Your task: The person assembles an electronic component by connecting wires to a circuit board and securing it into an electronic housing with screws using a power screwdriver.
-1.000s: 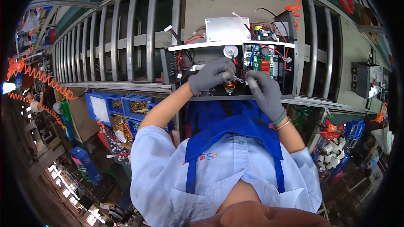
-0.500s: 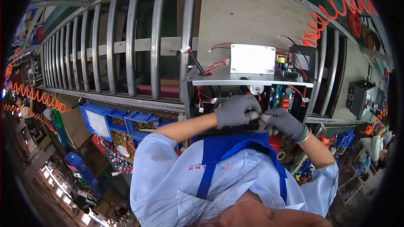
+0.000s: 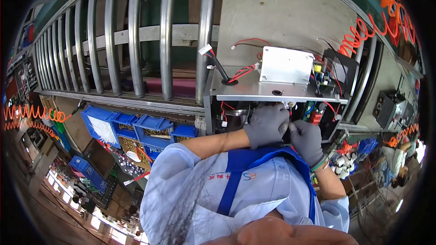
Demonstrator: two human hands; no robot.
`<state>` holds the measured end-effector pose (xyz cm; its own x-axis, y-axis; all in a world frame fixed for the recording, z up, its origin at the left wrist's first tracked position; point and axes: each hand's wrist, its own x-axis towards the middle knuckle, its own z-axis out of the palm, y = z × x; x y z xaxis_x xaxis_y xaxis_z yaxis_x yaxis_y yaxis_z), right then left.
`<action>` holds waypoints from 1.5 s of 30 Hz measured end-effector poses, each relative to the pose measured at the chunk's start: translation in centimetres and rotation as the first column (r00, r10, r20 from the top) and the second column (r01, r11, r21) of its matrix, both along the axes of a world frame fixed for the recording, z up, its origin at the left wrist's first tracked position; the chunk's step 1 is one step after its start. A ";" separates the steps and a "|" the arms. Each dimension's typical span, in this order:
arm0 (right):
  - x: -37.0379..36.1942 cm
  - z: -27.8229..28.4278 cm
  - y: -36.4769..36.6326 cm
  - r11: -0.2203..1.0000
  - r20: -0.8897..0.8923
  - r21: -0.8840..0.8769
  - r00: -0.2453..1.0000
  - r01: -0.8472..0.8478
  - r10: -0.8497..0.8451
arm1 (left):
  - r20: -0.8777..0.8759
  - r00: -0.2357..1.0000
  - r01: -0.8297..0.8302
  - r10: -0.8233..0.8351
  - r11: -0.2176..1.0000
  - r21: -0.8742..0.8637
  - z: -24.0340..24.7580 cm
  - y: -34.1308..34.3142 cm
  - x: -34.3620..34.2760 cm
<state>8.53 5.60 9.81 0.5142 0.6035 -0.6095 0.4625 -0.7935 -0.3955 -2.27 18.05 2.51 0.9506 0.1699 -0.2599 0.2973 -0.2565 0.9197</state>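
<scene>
Both my hands wear grey gloves and meet at the front opening of a metal equipment housing (image 3: pixel 277 98). My left hand (image 3: pixel 268 126) reaches in with curled fingers, close under the top plate. Beside it, my right hand (image 3: pixel 307 139) has thumb and fingers pinched together. Whatever lies between their fingertips is too small and covered to make out. Just above the fingertips is a small metal part with a red wire (image 3: pixel 290 107). A circuit board with red parts (image 3: pixel 315 116) shows inside. On top sit a white metal box (image 3: pixel 286 66) and a white plug connector (image 3: pixel 205 49) on dark-sleeved wires.
Blue bins (image 3: pixel 154 129) with small brass-coloured parts stand at my left. Metal rollers (image 3: pixel 136 36) run off to the left, beside a pale board (image 3: pixel 290 9) behind the housing. Orange coiled hoses (image 3: pixel 381 0) hang at the upper right. Another black unit (image 3: pixel 391 109) stands farther right.
The view has shifted, so the housing appears lower and farther right. My hands stay close together but are raised nearer the top plate, and my right hand now points more upward.
</scene>
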 end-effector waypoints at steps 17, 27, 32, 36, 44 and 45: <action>-0.4 0.1 -3.7 0.878 -0.581 -0.284 0.659 0.385 -0.477 | 0.199 0.931 0.283 -0.306 0.949 0.136 1.0 -0.5 0.5; -0.6 2.2 -7.1 0.996 -0.003 -0.027 0.997 0.081 -0.081 | 0.229 0.894 0.291 -0.386 0.887 0.359 0.8 -0.8 0.1; -0.2 -3.1 -12.3 0.883 0.380 0.304 0.895 -0.357 0.231 | 0.262 0.814 0.368 -0.518 0.810 0.456 0.7 -0.8 1.0; -0.4 -6.0 -13.7 0.828 0.428 0.388 0.874 -0.406 0.228 | -0.007 0.732 0.546 -0.682 0.579 0.605 1.8 -1.3 1.8; -0.1 -6.3 -13.8 0.729 0.542 0.543 0.837 -0.416 0.073 | 0.079 0.731 0.485 -0.678 0.598 0.638 2.6 -1.5 1.7; -0.1 -6.2 -13.9 0.722 0.544 0.549 0.836 -0.421 0.073 | 0.164 0.744 0.481 -0.647 0.690 0.540 2.5 -1.2 1.9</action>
<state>8.43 -8.26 3.58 0.3911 0.8924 0.2250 0.8599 -0.2672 -0.4349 -0.41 16.87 5.02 0.9097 -0.4140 0.0335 -0.3281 -0.6667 0.6692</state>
